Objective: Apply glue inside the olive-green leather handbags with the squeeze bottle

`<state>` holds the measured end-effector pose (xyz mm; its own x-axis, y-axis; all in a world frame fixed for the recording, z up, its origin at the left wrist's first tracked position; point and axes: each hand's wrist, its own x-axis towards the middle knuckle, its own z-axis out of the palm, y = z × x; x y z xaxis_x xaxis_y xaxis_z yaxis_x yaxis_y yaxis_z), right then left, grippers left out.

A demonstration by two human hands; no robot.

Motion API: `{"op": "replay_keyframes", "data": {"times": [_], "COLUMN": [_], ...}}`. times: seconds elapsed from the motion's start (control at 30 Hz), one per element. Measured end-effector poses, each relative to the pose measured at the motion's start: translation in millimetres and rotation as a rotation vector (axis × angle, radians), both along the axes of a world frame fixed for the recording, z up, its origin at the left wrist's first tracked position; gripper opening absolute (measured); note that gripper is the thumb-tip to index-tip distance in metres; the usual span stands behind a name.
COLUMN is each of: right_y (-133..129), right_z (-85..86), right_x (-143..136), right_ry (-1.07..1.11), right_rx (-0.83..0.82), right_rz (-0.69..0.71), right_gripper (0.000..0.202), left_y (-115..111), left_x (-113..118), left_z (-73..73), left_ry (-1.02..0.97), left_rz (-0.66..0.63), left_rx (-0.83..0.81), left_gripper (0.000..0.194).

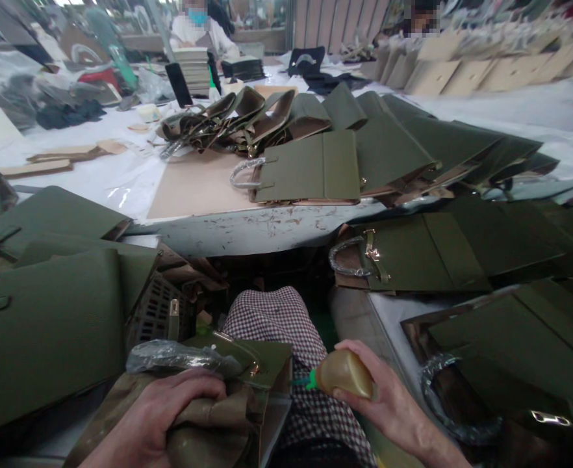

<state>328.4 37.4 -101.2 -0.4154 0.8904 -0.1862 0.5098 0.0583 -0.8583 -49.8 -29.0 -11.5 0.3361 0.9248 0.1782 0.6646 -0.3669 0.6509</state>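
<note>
An olive-green handbag [274, 361] lies over my lap, its brown lining [208, 429] bunched at the near side. My left hand [179, 400] curls its fingers over that lining and grips the bag. Clear plastic wraps the bag's handle [179, 357] just beyond my fingers. In my right hand [388, 403] is a squeeze bottle [347, 374] of yellowish-brown liquid, tilted sideways. Its green nozzle [310, 380] points left, with the thin tip at the bag's right edge; whether it touches the edge I cannot tell.
Olive bags crowd the left side [47, 338] and the stand at right [413, 253]. Ahead, another bag [310, 169] lies on the white table [267, 227] before a fanned row of bags [394, 143]. A plastic crate [157, 312] stands left of my knees. A masked person [203, 36] is across the table.
</note>
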Motion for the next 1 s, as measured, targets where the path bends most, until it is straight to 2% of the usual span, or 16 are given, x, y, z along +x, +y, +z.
{"op": "replay_keyframes", "data": {"times": [0.13,0.27,0.43,0.53,0.77,1.0], "right_y": [-1.0,-1.1,-2.8,-3.6,-6.0,-9.7], "right_z": [5.3,-6.6,-17.4,-13.5,9.0,8.3], "right_x": [2.8,2.2,0.3,-0.5,-2.0,4.0], "right_ry": [-0.001,-0.031,-0.031,-0.025,-0.017,-0.065], "right_rx": [-0.047,0.006,0.031,0.026,-0.059,-0.164], "right_rz": [-0.011,-0.137,-0.152,-0.14,-0.077,-0.208], "right_gripper": [0.047,0.051,0.054,0.053,0.046,0.057], "left_y": [4.7,5.3,2.5,1.7,-3.5,-11.3], "left_x": [5.2,7.8,7.7,7.8,9.0,4.8], "left_z": [7.6,14.0,16.0,15.9,15.0,15.5], "left_ry": [-0.02,-0.01,0.023,0.026,0.028,0.05], "left_rz": [-0.05,-0.028,0.012,0.011,-0.003,-0.019], "left_rx": [-0.008,-0.032,-0.039,-0.004,-0.009,-0.048], "left_gripper": [0.033,0.025,0.021,0.021,0.021,0.021]}}
